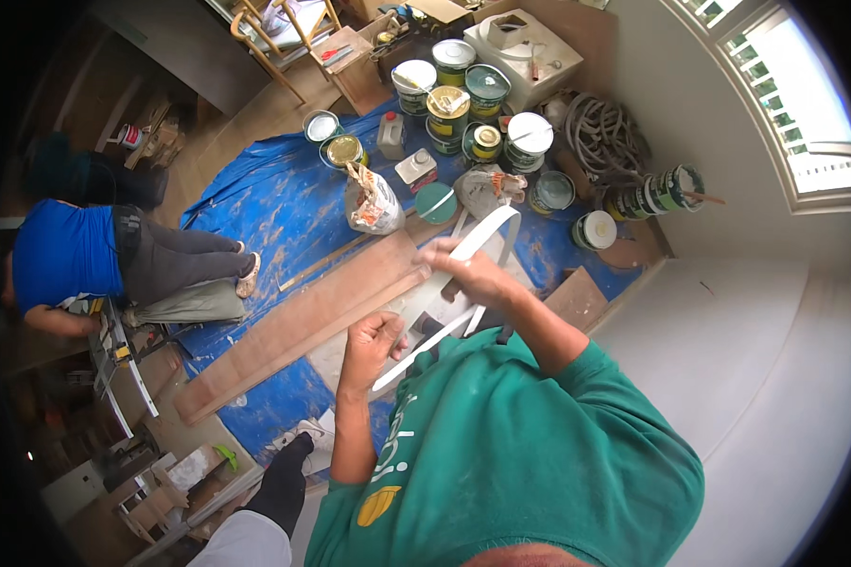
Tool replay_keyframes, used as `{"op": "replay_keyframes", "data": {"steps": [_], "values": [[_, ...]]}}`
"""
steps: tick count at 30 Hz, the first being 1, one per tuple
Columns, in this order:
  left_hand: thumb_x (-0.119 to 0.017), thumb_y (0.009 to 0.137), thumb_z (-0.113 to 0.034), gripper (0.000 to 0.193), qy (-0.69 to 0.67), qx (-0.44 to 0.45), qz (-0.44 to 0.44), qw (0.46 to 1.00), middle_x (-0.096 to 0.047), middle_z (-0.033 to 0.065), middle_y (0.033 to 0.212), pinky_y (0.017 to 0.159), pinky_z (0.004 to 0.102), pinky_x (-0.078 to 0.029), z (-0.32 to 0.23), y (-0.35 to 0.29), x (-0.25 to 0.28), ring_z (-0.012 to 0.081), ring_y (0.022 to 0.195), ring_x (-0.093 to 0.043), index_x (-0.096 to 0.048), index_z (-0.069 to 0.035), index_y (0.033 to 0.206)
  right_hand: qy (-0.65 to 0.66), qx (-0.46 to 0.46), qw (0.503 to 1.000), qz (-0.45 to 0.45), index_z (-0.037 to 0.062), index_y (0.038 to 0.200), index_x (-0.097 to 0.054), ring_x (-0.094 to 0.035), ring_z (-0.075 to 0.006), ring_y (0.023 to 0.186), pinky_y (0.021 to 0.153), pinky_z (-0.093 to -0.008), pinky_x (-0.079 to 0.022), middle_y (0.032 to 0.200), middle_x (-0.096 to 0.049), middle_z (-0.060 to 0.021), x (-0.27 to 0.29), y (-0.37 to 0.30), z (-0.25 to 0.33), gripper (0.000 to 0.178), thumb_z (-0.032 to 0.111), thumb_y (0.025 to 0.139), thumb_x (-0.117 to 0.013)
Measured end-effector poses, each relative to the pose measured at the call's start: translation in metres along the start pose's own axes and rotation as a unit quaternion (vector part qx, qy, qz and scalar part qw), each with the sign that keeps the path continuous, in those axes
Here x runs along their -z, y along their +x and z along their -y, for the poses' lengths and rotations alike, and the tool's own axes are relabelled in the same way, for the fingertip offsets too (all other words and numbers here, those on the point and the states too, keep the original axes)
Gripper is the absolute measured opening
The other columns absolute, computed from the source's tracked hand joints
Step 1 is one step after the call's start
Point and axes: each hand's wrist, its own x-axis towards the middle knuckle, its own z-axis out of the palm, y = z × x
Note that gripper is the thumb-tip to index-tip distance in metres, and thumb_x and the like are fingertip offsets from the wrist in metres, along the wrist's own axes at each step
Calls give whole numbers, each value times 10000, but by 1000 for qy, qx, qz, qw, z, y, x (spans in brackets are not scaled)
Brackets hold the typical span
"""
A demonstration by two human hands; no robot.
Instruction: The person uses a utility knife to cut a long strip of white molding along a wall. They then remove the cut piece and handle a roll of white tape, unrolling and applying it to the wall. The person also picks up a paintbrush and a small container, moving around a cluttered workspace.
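Observation:
A long, narrow white strip point(487, 230) bends in a loop in front of my chest, its lower end hanging beside my left wrist. My right hand point(468, 272), slightly blurred, grips the strip near the top of the loop, fingers curled around it. My left hand point(374, 342) is closed, fingers bent inward, close to the strip's lower stretch. Whether its fingertips pinch the strip or something small is hidden. Below both hands lies a long brown board point(303, 326) on a blue tarp point(241, 194).
Several paint buckets point(487, 83) crowd the tarp's far side, near a coiled grey hose point(603, 132) and a torn white sack point(373, 203). At left a person in a blue shirt point(66, 250) bends over a metal frame point(123, 359). Another person's dark-clad leg point(288, 477) shows below.

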Motion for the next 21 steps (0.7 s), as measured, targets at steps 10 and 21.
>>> {"op": "replay_keyframes", "data": {"steps": [10,21], "values": [[-616,955,-178,214,175,26,-84,981,-553,-10,618,525,249,-384,-26,-50,-5,59,569,-470,-691,20,932,-353,130,924,71,40,959,-666,-599,-210,749,719,-366,-486,764,-610,-94,18,-1,-32,354,346,997,-491],[-619,899,-81,126,208,120,-162,957,-575,-15,648,530,204,-368,-104,-163,95,41,575,-496,-697,18,890,-265,59,942,-199,-16,931,-687,-543,-119,603,542,-296,-446,708,-608,-37,163,23,-15,408,389,938,-640]]}}
